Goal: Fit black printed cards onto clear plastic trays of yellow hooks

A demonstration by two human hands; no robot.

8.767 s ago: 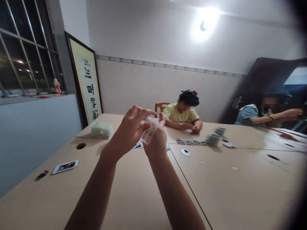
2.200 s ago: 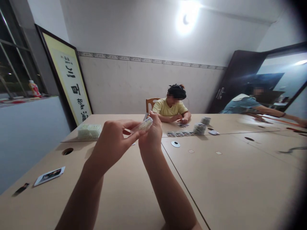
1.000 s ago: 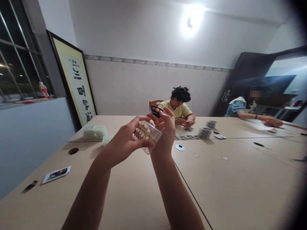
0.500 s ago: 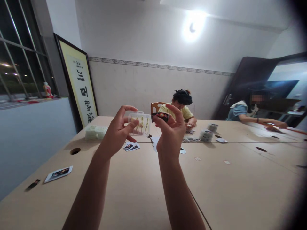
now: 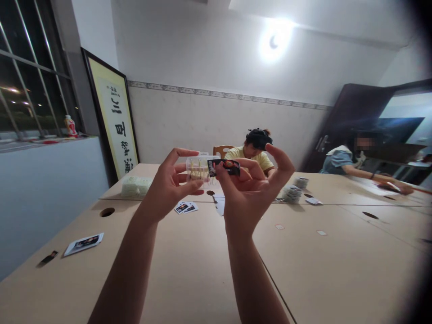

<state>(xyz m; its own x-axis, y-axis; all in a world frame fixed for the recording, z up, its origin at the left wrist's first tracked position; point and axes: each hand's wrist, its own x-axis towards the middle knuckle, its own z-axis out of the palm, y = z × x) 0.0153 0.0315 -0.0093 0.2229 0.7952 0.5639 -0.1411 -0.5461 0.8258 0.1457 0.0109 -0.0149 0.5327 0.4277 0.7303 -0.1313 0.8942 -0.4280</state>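
Note:
My left hand (image 5: 172,180) grips a small clear plastic box (image 5: 195,167) by its left side, raised above the table. Inside it are several thin yellowish pieces with hook-like ends, too small to name surely. My right hand (image 5: 251,186) pinches a black printed sticker (image 5: 231,167) between thumb and fingers, its index finger raised. The sticker overlaps the box's right part in view; whether it is stuck there I cannot tell.
On the table lie white printed sheets (image 5: 84,244), a black strip (image 5: 49,258), smaller cards (image 5: 186,207) and stacked clear boxes (image 5: 135,186). More stacks (image 5: 292,193) stand at right. One person (image 5: 253,150) sits opposite, another (image 5: 340,159) at far right.
The black sticker has moved left, from beside the box to across its right part. My right hand has turned and its index finger has lifted away.

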